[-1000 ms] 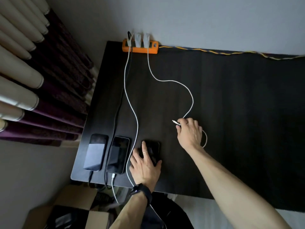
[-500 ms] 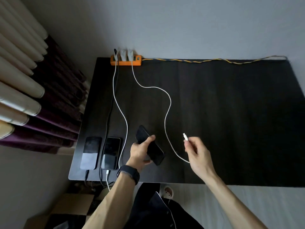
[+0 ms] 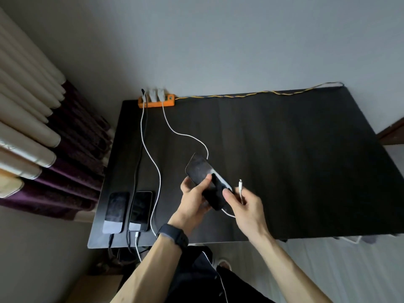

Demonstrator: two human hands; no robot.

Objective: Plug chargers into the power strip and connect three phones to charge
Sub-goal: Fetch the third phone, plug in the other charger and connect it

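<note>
Left hand (image 3: 193, 196), palm up above the table (image 3: 295, 171), grips the tilted phone (image 3: 207, 180). Right hand (image 3: 247, 203) pinches the white cable (image 3: 241, 191), plug upward, just beside the phone's near end. Two phones (image 3: 127, 212) lie cabled at left. Strip (image 3: 156, 102) sits at the far edge.

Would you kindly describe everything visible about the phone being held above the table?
The held phone is a dark slab with rounded corners and a smudged, glossy, unlit screen. It is lifted off the black table, tilted diagonally, its top end pointing up-left. The left hand grips its lower half; the right hand, holding the white cable's plug, touches its lower edge. It is not yet plugged in.
</note>
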